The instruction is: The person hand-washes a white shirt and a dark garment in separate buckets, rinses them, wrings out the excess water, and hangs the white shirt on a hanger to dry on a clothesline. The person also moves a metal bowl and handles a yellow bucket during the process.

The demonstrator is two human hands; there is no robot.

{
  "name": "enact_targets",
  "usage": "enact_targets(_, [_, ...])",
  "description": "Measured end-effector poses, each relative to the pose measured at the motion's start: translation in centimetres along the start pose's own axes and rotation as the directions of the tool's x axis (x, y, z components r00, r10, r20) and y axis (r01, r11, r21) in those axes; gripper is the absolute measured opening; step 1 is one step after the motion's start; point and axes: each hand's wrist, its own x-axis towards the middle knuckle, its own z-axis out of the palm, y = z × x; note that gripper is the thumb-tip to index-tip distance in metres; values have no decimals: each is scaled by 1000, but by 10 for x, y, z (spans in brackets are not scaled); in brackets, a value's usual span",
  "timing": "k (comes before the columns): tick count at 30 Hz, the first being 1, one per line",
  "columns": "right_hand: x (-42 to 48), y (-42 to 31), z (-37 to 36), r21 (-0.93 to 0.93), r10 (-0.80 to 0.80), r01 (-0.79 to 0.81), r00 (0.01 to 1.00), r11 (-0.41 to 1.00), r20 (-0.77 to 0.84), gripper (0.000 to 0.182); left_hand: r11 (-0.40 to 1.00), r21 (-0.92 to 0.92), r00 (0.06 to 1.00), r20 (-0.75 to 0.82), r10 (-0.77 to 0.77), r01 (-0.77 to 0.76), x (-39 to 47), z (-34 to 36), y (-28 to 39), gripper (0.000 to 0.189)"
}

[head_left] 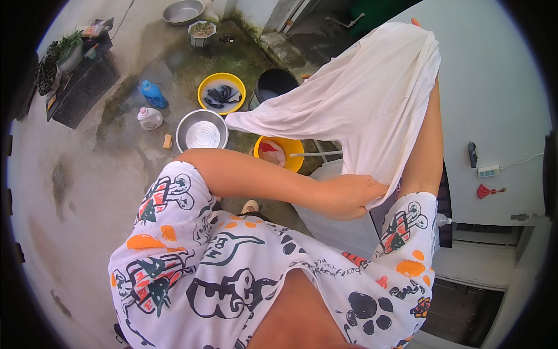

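My left hand (348, 196) reaches across in front of me. Its fingers are closed on the lower edge of a pale pinkish-white cloth garment (370, 87). My right hand (416, 22) is raised high at the far end of the garment, and the cloth drapes over it. Only a fingertip shows past the fabric there, so its grip is hidden. One long end of the garment, perhaps a sleeve, stretches left to beside a metal basin (202, 133). Below the cloth stands a yellow bucket (297, 152) with red and white fabric in it.
A yellow basin (202, 94) holds dark cloth in cloudy water, beside a black bucket (277, 78). Blue (153, 94) and white (150, 118) detergent bottles and a soap bar (167, 141) are on the concrete. A white wall (492, 109) with a power strip (488, 171) borders the right.
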Motion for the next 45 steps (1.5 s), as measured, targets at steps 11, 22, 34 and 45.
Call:
enact_targets(11, [-6,-63,19,281,-58,43,997,959,46,53,847,207,410,-912,-15,491,-34,-119,-181,71])
enact_targets(22, [-10,-54,22,191,-71,73,997,979,-17,47,787,-534,755,-364,-545,310,-63,-123,-195,77])
enact_targets(34, [-21,-16,-33,357,28,20,991,934,-129,44,986,-56,710,-688,-153,159,-91,-198,-79,12])
enact_targets(45, [-1,-19,-7,395,-23,96,982,914,-187,45,767,640,961,-182,207,-44,-53,-89,-41,42])
